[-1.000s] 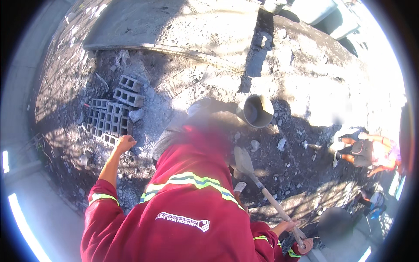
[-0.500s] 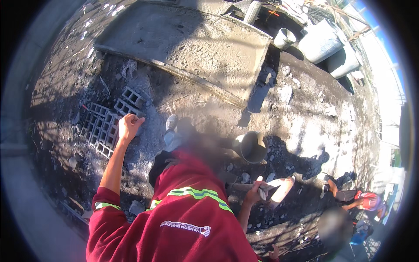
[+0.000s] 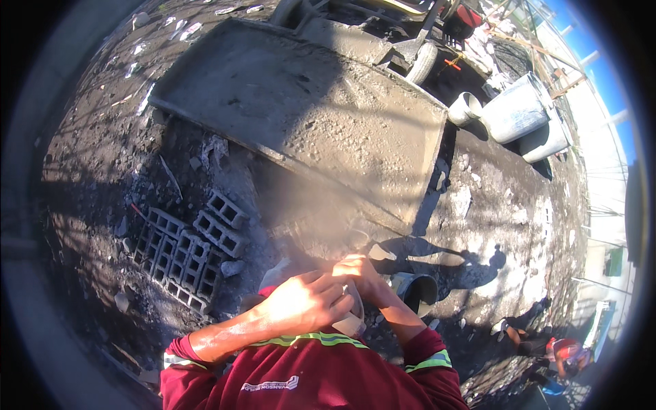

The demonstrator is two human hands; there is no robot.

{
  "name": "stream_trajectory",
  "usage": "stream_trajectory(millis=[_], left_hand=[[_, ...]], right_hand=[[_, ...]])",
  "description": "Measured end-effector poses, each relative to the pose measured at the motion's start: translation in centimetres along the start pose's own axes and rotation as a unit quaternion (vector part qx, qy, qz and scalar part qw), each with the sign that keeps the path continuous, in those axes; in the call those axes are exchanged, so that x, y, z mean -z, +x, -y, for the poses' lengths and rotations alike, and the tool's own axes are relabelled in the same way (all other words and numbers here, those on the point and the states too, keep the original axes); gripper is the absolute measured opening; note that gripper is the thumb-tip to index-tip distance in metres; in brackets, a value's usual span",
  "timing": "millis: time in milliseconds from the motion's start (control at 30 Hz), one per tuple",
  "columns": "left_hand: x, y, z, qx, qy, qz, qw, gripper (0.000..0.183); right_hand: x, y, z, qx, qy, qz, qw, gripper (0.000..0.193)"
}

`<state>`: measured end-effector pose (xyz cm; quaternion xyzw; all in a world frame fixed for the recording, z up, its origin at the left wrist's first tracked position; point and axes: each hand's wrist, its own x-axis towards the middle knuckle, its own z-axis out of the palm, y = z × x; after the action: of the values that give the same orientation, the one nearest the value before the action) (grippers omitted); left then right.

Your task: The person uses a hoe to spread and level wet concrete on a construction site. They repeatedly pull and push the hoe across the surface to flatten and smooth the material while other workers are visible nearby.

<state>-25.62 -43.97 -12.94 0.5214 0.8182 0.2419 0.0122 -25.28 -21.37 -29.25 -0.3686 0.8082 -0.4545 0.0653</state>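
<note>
In front of my chest, my left hand [image 3: 311,301] and my right hand [image 3: 362,277] are close together. My left fingers are curled at the pale D-shaped grip [image 3: 350,324] of a tool. The right hand is closed on the same tool, just beyond the left. My hands hide most of the shaft, and I cannot make out its far end. Beyond my hands lies a broad, low-rimmed mixing bed [image 3: 273,156] holding grey, wet-looking mortar [image 3: 369,130]. A bucket [image 3: 418,292] lies tipped, its mouth facing right, beside my right forearm.
Hollow concrete blocks [image 3: 181,260] are stacked at left on rubble-strewn ground. A small bucket [image 3: 465,109] and large pale drums [image 3: 516,109] stand beyond the bed at right. A wheel [image 3: 422,63] shows at the far edge. Another person [image 3: 564,350] is at lower right.
My left hand has come right, from over the blocks, to the D-shaped grip. My right hand has swung inward and forward with the tool. The view has shifted, showing more beyond the bed.
</note>
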Motion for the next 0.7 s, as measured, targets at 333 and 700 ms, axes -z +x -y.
stream_trajectory(millis=[333,700], left_hand=[[-1.1,4.7,17.9,0.083,0.093,0.071,0.99,0.022],[-1.7,7.2,46.5,0.191,0.016,0.027,0.981,0.032]], right_hand=[[4.2,20.7,-16.0,0.03,-0.167,-0.045,0.984,0.014],[-1.5,34.6,-36.6,-0.263,-0.079,-0.258,0.926,0.061]])
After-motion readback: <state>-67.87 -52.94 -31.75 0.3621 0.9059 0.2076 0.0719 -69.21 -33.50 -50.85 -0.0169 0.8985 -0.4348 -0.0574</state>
